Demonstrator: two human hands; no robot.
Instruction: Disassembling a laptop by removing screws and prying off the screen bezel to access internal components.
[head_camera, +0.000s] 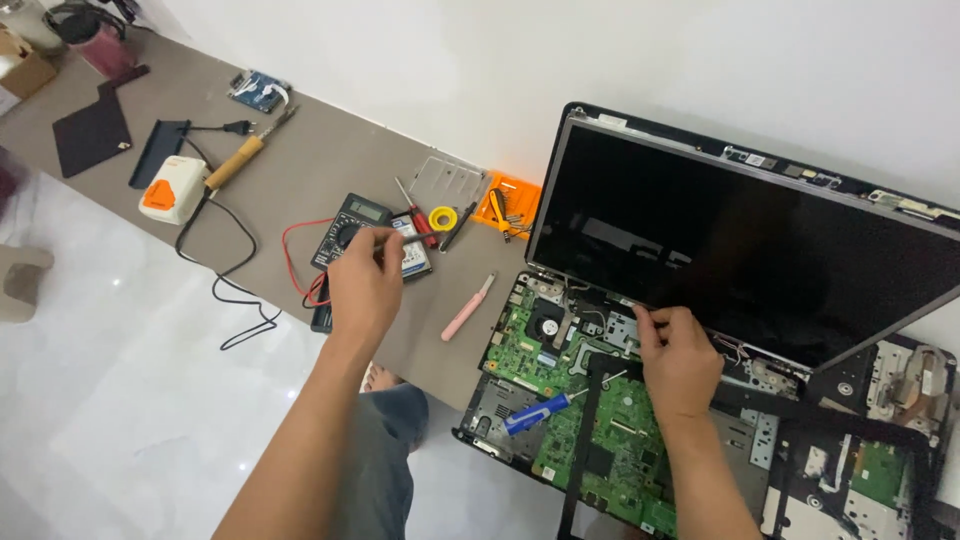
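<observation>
Carefully, my right hand (678, 352) pinches at the hinge (632, 318) on the open laptop (560, 400), while my left hand (365, 280), fingers curled, hovers above the multimeter (350, 222), contents unclear.

Both arms are bare from the elbow down to the fingers, with no sleeve reaching into view. The left hand (365, 283) carries no ring, watch or strap, and its wrist is uncovered. The right hand (680, 362) is equally plain, with nothing on the wrist and no glove. Lower down, the person wears blue-grey denim trousers (378, 470), the cloth faded and a little creased at the knee. A bare foot (379, 377) shows just past the trouser hem, without shoe or sock.
</observation>
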